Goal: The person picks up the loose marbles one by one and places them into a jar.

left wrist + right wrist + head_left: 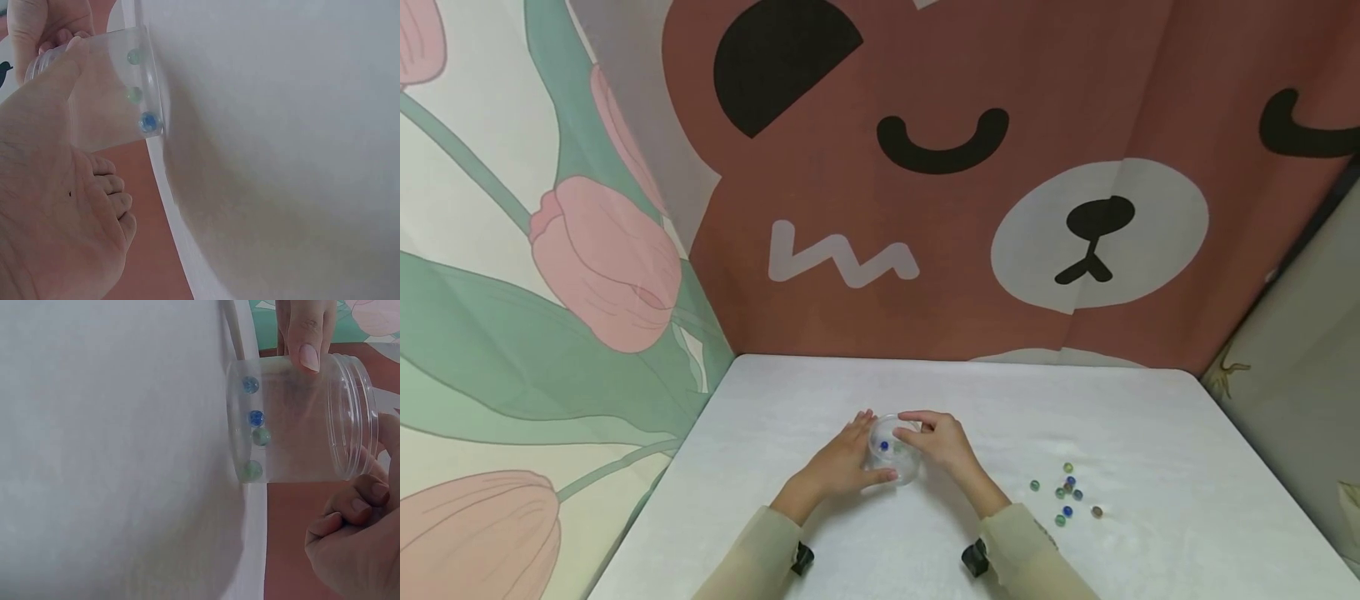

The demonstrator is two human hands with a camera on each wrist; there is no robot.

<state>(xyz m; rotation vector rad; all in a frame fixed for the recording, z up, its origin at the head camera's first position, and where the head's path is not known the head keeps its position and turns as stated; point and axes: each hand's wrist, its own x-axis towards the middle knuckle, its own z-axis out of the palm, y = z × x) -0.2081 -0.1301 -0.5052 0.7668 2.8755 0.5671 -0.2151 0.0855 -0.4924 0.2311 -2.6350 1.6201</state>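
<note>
A clear plastic jar [904, 469] with a threaded rim stands upright on the white table. My left hand [848, 458] grips its side, thumb in front and fingers behind. My right hand [949, 443] is at the jar's mouth, thumb and index finger spread apart over the rim; I see no marble between them. In the right wrist view its other fingers [356, 506] are curled. Several glass marbles lie at the jar's bottom, among them a blue marble [256, 417] and a green marble [261, 436]. The left wrist view also shows a blue marble [149, 122] there.
Loose marbles, several in green, blue, yellowish and brown, lie scattered on the table to the right, including a blue marble [1067, 511] and a brown marble [1097, 512]. A white cloth [820, 383] covers the table. A reddish-brown bear-print curtain [850, 325] hangs behind it.
</note>
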